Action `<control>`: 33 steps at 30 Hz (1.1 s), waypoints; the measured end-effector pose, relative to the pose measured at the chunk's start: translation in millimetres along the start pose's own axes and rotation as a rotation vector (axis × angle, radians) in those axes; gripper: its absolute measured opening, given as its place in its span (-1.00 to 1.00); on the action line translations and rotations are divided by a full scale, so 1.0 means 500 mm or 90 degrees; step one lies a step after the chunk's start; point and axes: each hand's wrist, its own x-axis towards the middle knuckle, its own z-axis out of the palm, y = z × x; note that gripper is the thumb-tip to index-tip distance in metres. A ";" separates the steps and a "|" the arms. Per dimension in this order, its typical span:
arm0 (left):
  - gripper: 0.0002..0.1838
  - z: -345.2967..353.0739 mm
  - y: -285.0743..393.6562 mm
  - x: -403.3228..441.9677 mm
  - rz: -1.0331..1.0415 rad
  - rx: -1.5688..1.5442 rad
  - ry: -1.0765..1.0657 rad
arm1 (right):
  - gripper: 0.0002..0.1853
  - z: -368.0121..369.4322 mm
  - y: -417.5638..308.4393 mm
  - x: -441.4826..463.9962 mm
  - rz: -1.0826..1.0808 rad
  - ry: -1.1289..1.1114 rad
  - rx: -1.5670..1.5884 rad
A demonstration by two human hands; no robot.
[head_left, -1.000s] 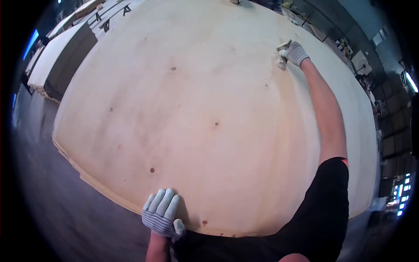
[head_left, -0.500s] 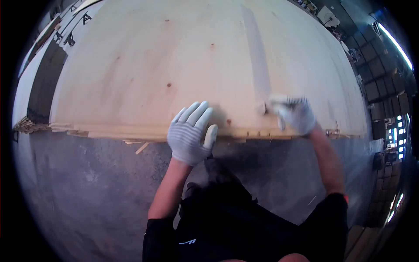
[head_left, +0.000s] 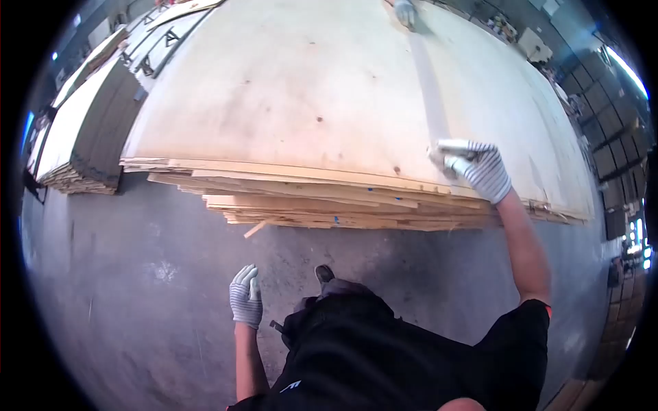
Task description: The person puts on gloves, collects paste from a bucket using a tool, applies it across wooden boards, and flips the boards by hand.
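Note:
My right hand (head_left: 480, 168), in a white glove with grey-striped back, is over the near part of a large pale wood sheet (head_left: 274, 103). Its fingers are pinched together at the near end of a narrow greyish strip (head_left: 426, 79) running away across the sheet. What lies between the fingertips is too small to make out. Gloved the same way, my left hand (head_left: 246, 296) hangs over the floor, away from the wood. Its fingers are stretched out close together, holding nothing. The sheet tops a stack with uneven, layered front edges (head_left: 308, 198).
Another person's gloved hand (head_left: 406, 14) rests at the strip's far end. A second stack of sheets (head_left: 103, 130) stands to the left, with dark metal brackets (head_left: 145, 66) behind it. A wood sliver (head_left: 255, 229) sticks out below the front edge. Concrete floor (head_left: 164, 240) lies in front.
My left hand has left the sheet's front edge and dropped back over the floor. My right hand stays at the strip's near end. The view has shifted, bringing the other person's hand into sight.

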 end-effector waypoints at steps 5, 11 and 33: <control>-0.74 -0.071 -0.009 0.010 -0.016 0.017 0.063 | -0.74 0.032 0.039 0.184 0.030 0.046 0.121; -0.70 -0.170 -0.085 0.040 -0.052 0.024 0.086 | -0.70 0.108 0.041 0.099 -0.122 -0.040 -0.244; -0.61 -0.560 -0.379 0.808 0.342 0.067 0.074 | -0.81 0.744 -0.481 0.883 0.025 0.076 0.404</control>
